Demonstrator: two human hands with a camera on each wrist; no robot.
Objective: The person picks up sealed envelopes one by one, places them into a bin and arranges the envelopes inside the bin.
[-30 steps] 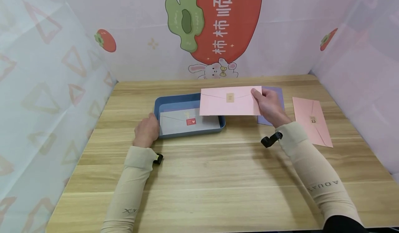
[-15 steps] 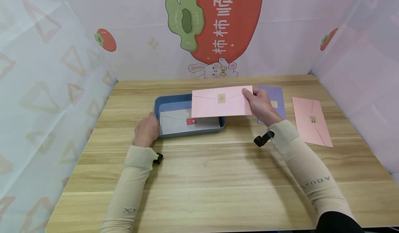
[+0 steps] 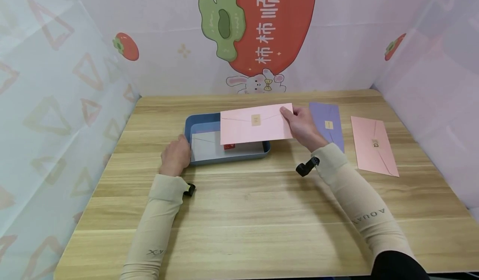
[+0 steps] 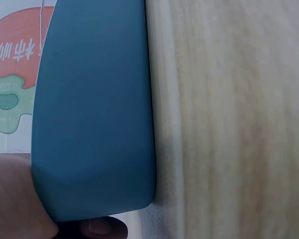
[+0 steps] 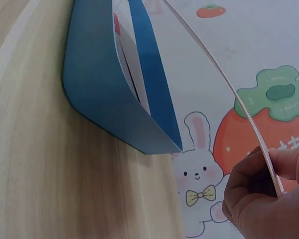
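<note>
A pink envelope [image 3: 254,124] with a tan seal is held above the blue tray [image 3: 230,161], covering part of it. My right hand [image 3: 304,126] pinches the envelope's right end between thumb and fingers; edge-on, it shows as a thin line in the right wrist view. Inside the tray lies a white envelope [image 3: 207,147] with a red seal, partly hidden under the pink one. My left hand [image 3: 176,155] grips the tray's left end. In the left wrist view the tray's wall [image 4: 94,109] fills much of the picture, with fingers [image 4: 97,226] at its end.
Right of the tray lie a purple envelope [image 3: 329,124], partly behind my right hand, and a second pink envelope [image 3: 375,147]. All stand on a wooden table [image 3: 247,221]. Printed cloth walls [image 3: 164,59] close off the back and sides.
My right hand has moved left with the pink envelope, further over the tray. More of the purple envelope now shows. The left hand and the tray have stayed in place.
</note>
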